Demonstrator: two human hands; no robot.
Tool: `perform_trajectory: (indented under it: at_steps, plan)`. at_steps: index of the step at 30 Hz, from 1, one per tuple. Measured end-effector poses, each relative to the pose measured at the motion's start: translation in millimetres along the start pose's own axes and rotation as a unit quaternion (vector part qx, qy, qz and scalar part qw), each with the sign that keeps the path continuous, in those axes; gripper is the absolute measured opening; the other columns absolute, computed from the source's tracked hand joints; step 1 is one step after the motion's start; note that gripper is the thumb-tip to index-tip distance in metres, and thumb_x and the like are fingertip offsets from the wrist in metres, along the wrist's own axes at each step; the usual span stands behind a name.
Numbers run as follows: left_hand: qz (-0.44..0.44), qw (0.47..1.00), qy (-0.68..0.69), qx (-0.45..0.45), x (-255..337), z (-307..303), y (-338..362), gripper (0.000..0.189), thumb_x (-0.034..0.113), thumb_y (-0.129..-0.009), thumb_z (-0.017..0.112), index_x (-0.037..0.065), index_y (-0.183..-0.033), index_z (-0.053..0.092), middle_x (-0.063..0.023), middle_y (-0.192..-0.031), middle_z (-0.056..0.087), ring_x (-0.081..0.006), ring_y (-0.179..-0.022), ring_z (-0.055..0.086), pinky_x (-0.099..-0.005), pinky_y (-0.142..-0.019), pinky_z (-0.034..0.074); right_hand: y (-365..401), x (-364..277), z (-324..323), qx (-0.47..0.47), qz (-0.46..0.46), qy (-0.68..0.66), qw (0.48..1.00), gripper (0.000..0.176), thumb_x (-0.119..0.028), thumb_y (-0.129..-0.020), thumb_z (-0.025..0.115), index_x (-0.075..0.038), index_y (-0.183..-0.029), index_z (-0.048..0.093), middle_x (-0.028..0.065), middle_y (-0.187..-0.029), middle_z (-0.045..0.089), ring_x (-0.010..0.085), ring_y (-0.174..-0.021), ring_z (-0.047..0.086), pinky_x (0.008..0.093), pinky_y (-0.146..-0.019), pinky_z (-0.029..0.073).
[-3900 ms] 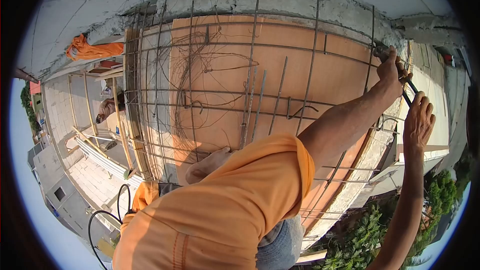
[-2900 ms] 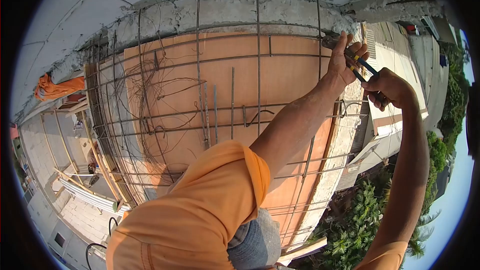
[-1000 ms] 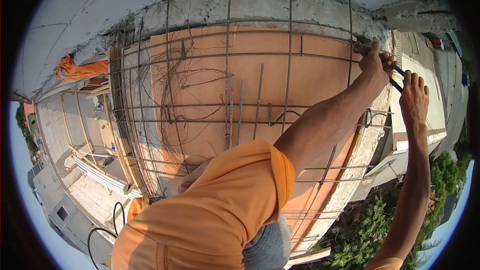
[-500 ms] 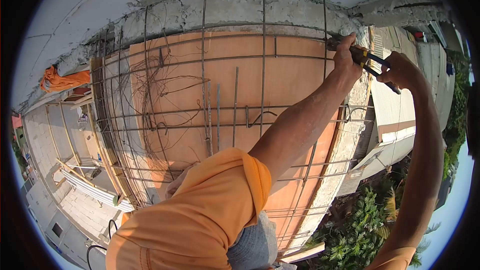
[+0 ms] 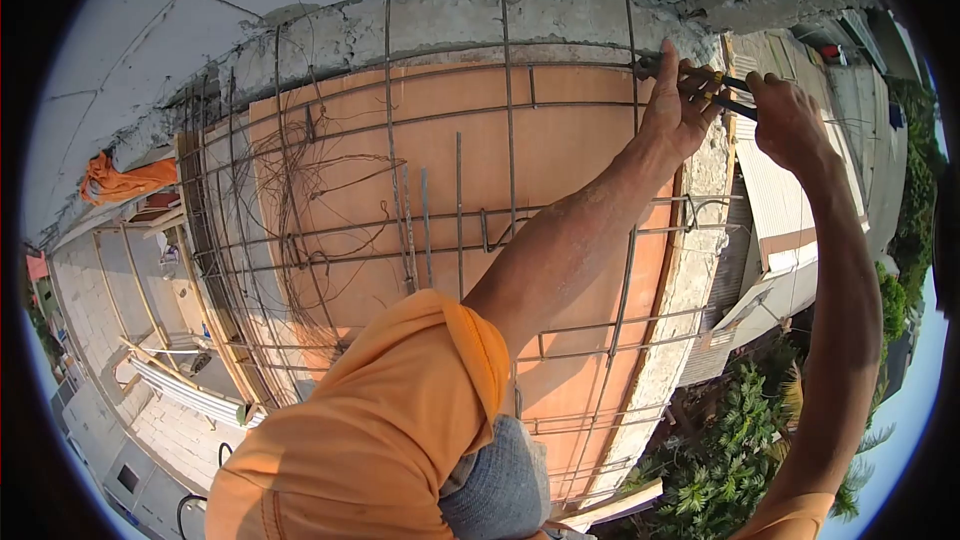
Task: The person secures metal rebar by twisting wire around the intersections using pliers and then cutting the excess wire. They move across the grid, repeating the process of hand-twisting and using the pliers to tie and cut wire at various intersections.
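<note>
My left hand (image 5: 675,112) is wrapped about the front part of a pair of pliers (image 5: 706,78) with dark handles and yellow bands. Its thumb points up and its fingers curl beneath the tool. Gripping the rear of the handles is my right hand (image 5: 790,122). The pliers' jaws lie by an upright steel bar (image 5: 634,30), near where it crosses horizontal bars; the exact contact is too small to tell. A rebar grid (image 5: 510,155) stretches left of my hands, in front of an orange-brown panel (image 5: 575,130).
Tangled tie wire (image 5: 290,175) hangs on the grid at left. Rough concrete (image 5: 450,25) borders the top, and a concrete edge (image 5: 665,340) runs down the right. An orange cloth (image 5: 125,178) hangs at far left. Corrugated roofs (image 5: 790,180) and trees (image 5: 725,440) lie beyond and below.
The pliers' handles, spread apart before, now look closer together, with my right hand over their ends. My left fingers have loosened slightly. The whole view has shifted a little.
</note>
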State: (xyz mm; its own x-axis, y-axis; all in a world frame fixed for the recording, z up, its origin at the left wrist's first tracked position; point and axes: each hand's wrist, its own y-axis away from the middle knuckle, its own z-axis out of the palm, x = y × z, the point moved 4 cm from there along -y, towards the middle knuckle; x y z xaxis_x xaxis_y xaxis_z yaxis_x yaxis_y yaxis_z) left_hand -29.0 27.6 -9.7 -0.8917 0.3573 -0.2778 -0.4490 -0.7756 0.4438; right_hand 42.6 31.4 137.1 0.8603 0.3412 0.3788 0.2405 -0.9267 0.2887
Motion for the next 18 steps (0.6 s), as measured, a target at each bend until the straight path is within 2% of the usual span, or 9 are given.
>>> perform_trajectory:
  at_steps: [3, 4, 5, 8, 10, 12, 13, 16, 18]
  plan:
    - [-0.008, 1.000, -0.007, -0.010, -2.0, -11.4, -2.0, 0.047, 0.053, -0.081, 0.071, 0.010, -0.091, 0.054, -0.0091, -0.092, 0.065, -0.0242, -0.088, 0.064, -0.0446, -0.081, 0.056, -19.2, 17.6, 13.7, -0.189, 0.040, -0.154, 0.969, 0.015, -0.012, -0.082, 0.064, 0.002, -0.086, 0.060, 0.0167, -0.084, 0.061, 0.0314, -0.077, 0.063, 0.0457, -0.069, 0.050]
    - [-0.005, 1.000, -0.004, -0.005, -3.7, -9.5, -9.2, 0.046, 0.052, -0.081, 0.072, 0.010, -0.091, 0.054, -0.0095, -0.093, 0.065, -0.0247, -0.090, 0.065, -0.0454, -0.082, 0.055, -8.1, -0.4, -11.6, -0.314, 0.162, -0.257, 0.900, 0.017, -0.014, -0.082, 0.064, 0.002, -0.080, 0.058, 0.0133, -0.065, 0.059, 0.0219, -0.053, 0.059, 0.0378, -0.045, 0.047]
    - [-0.011, 0.997, 0.014, -0.074, -6.5, -1.5, -14.3, 0.045, 0.049, -0.080, 0.075, 0.011, -0.091, 0.053, -0.0108, -0.091, 0.064, -0.0265, -0.092, 0.065, -0.0443, -0.082, 0.055, -1.9, -1.3, -3.9, -0.337, 0.177, -0.338, 0.861, 0.016, -0.013, -0.082, 0.063, 0.002, -0.080, 0.058, 0.0115, -0.060, 0.058, 0.0181, -0.047, 0.055, 0.0344, -0.039, 0.044]
    - [0.000, 0.999, -0.019, 0.033, -11.1, -17.0, -32.8, 0.032, 0.030, -0.082, 0.075, 0.008, -0.083, 0.051, -0.0119, -0.082, 0.059, -0.0235, -0.074, 0.060, -0.0411, -0.064, 0.052, 9.8, -1.1, 12.3, -0.374, 0.206, -0.485, 0.763, 0.018, -0.013, -0.079, 0.065, 0.004, -0.079, 0.060, 0.0101, -0.059, 0.059, 0.0173, -0.044, 0.055, 0.0327, -0.034, 0.042]
    - [0.007, 0.995, -0.019, 0.101, -10.3, -13.2, -32.7, 0.026, 0.024, -0.083, 0.071, 0.007, -0.082, 0.051, -0.0113, -0.079, 0.056, -0.0226, -0.070, 0.057, -0.0406, -0.060, 0.050, 9.7, -6.5, 1.9, -0.355, 0.232, -0.431, 0.797, 0.021, -0.014, -0.078, 0.066, 0.006, -0.084, 0.060, 0.0140, -0.061, 0.062, 0.0239, -0.047, 0.059, 0.0380, -0.041, 0.048]
    - [0.013, 0.986, -0.016, 0.164, -7.0, -8.9, -30.1, 0.020, 0.018, -0.083, 0.067, 0.007, -0.080, 0.051, -0.0108, -0.077, 0.054, -0.0217, -0.065, 0.054, -0.0402, -0.056, 0.048, -2.9, 3.0, 12.7, -0.115, 0.013, -0.165, 0.979, 0.024, -0.016, -0.079, 0.069, 0.005, -0.086, 0.061, 0.0160, -0.068, 0.065, 0.0294, -0.064, 0.067, 0.0458, -0.055, 0.051]
    - [-0.004, 0.986, -0.029, 0.162, -5.3, -6.2, -29.7, 0.016, 0.017, -0.084, 0.064, 0.007, -0.082, 0.051, -0.0102, -0.076, 0.053, -0.0221, -0.064, 0.052, -0.0402, -0.056, 0.048, 14.8, -19.1, -20.6, -0.042, 0.041, -0.051, 0.997, 0.038, -0.023, -0.074, 0.076, 0.001, -0.099, 0.059, 0.0142, -0.084, 0.066, 0.0333, -0.081, 0.066, 0.0448, -0.071, 0.051]
    - [-0.021, 0.983, -0.053, 0.177, -0.9, 2.0, -18.5, 0.012, 0.017, -0.087, 0.059, 0.007, -0.085, 0.053, -0.0096, -0.076, 0.053, -0.0235, -0.064, 0.051, -0.0405, -0.056, 0.047, 43.3, -59.6, -18.9, 0.008, 0.028, 0.199, 0.979, 0.068, -0.029, -0.077, 0.073, -0.004, -0.134, 0.046, 0.0099, -0.111, 0.057, 0.0258, -0.106, 0.055, 0.0446, -0.089, 0.043]
    - [-0.017, 0.975, -0.054, 0.217, 0.0, 3.5, -12.1, 0.009, 0.015, -0.088, 0.057, 0.007, -0.088, 0.053, -0.0099, -0.076, 0.053, -0.0236, -0.063, 0.052, -0.0383, -0.054, 0.046, 53.5, -44.6, 16.4, 0.198, -0.037, 0.364, 0.909, 0.048, -0.023, -0.089, 0.055, -0.006, -0.133, 0.048, 0.0049, -0.097, 0.053, 0.0198, -0.096, 0.052, 0.0416, -0.086, 0.043]
